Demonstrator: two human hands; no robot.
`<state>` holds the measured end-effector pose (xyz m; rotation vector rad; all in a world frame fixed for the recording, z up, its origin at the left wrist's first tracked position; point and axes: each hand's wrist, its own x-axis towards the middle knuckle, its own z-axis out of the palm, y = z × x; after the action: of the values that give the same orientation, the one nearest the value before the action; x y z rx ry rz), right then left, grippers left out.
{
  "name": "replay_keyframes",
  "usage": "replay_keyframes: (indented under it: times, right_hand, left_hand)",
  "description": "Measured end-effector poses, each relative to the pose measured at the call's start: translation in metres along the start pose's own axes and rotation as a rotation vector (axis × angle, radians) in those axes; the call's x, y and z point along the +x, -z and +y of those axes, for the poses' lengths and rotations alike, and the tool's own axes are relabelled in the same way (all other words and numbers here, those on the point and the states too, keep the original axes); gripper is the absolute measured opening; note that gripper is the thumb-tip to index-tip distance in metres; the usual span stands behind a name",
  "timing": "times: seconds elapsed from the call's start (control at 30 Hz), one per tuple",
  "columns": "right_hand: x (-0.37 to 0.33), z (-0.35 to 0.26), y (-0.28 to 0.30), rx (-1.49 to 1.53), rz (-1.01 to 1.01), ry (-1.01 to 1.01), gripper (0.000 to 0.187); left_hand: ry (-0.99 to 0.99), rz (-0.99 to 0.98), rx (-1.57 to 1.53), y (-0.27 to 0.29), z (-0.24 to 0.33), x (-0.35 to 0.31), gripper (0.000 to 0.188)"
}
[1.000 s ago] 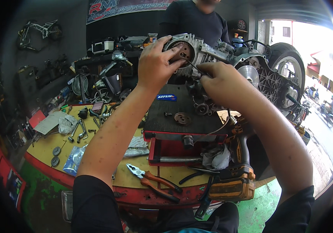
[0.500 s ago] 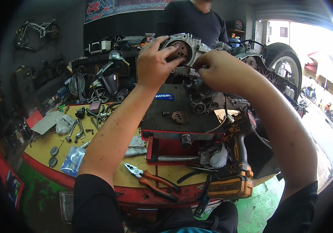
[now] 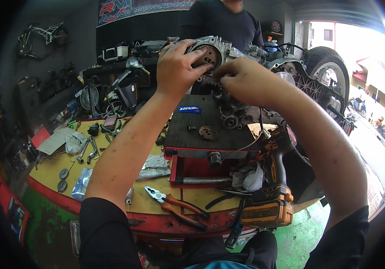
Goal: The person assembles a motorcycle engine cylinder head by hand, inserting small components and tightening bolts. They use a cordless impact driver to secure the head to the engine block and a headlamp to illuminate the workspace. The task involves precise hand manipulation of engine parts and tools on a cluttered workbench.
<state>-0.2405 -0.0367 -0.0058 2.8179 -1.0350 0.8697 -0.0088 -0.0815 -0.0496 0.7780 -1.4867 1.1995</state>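
Observation:
At the top centre my left hand is closed about the left side of a finned metal engine part. Its thumb and a finger rest on a round brown disc with holes, set in that part's round opening. My right hand is closed in a pinch just below and right of the disc; whatever lies between its fingertips is hidden. Under both hands sits a larger engine casing. A similar brown disc lies on the black ribbed mat, with a small dark bolt next to it.
An orange-handled pair of pliers and a yellow-black cordless impact driver lie at the front. A red tray stands below the mat. Sockets and tools cover the left of the yellow bench. Another person stands behind.
My right hand has shifted slightly left, its fingertips closer to the disc's lower edge. The left hand stays on the disc and has barely moved.

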Motion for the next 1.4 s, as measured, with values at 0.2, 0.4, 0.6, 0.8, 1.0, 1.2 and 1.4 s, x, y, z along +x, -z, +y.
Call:
replay_keyframes:
  times: [0.2,0.4,0.6,0.8,1.0,1.2,1.4]
  right_hand:
    - [-0.005,-0.012,0.005,-0.115,0.004,-0.069,0.042]
    - [-0.008,-0.013,0.012,-0.128,0.016,-0.067,0.043]
    - [0.004,-0.017,0.018,-0.211,-0.047,-0.116,0.044]
    - [0.000,-0.010,0.019,-0.193,-0.014,-0.072,0.043]
    - [-0.002,-0.010,0.013,-0.237,0.021,-0.048,0.042]
    - [0.001,-0.022,0.023,-0.255,-0.059,-0.111,0.044]
    - [0.002,-0.025,0.021,-0.218,-0.049,-0.068,0.045]
  left_hand:
    - [0.035,0.061,-0.023,-0.008,0.001,-0.003,0.041]
    - [0.030,0.108,0.004,-0.014,0.001,-0.009,0.041]
    - [-0.027,0.016,0.078,-0.005,0.002,-0.006,0.042]
    - [-0.031,-0.189,0.136,0.018,0.006,0.003,0.045]
    - [-0.044,-0.200,0.178,0.021,0.004,0.005,0.048]
    - [-0.056,-0.110,0.140,0.014,-0.001,0.004,0.047]
    - [-0.021,-0.078,0.090,0.008,-0.001,0.001,0.046]
